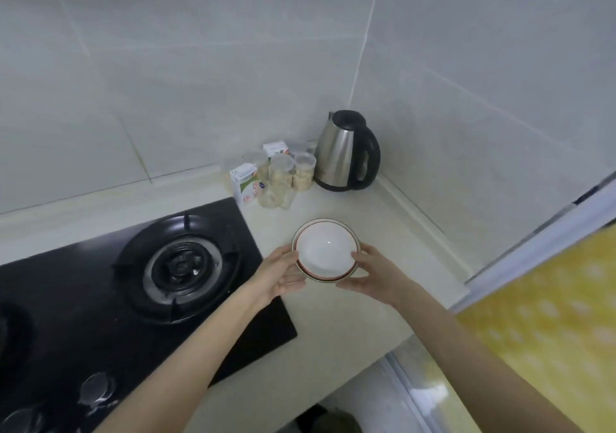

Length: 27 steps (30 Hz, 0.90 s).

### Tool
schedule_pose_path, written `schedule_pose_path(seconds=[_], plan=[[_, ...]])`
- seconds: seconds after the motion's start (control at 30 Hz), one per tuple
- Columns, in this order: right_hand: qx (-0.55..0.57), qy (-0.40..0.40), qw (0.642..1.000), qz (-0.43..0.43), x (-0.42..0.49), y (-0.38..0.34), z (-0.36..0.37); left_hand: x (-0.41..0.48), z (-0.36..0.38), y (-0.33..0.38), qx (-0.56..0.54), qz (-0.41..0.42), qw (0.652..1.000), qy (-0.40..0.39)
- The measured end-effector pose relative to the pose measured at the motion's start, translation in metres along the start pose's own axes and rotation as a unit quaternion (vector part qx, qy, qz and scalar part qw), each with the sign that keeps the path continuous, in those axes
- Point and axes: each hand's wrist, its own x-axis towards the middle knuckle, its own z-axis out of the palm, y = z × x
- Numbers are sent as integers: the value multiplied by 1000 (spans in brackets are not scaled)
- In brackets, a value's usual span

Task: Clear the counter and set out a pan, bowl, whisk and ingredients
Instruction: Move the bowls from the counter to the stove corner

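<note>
1. Head view: your left hand point(281, 276) and right hand point(370, 274) grip the white bowl point(326, 249) from opposite sides, thumbs on its rim and fingers curled beneath.
2. The bowl is over the pale counter point(393, 219), just right of the black gas stove point(186, 262). Whether it touches the counter cannot be told.
3. A kettle point(346, 152), cartons point(245, 182) and jars point(281, 179) stand in the corner behind.

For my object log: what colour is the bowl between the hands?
The bowl is white inside, with a reddish and dark banded rim; head view.
</note>
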Motion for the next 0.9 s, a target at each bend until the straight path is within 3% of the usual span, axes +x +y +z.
schedule_pose_path(seconds=[0.4,0.9], plan=[[-36,-51,996,61,124,-70,-18,91,32,26,-62,6,995,74],[-53,-58,992,102,192,-104,-18,152,47,40,-148,25,983,108]])
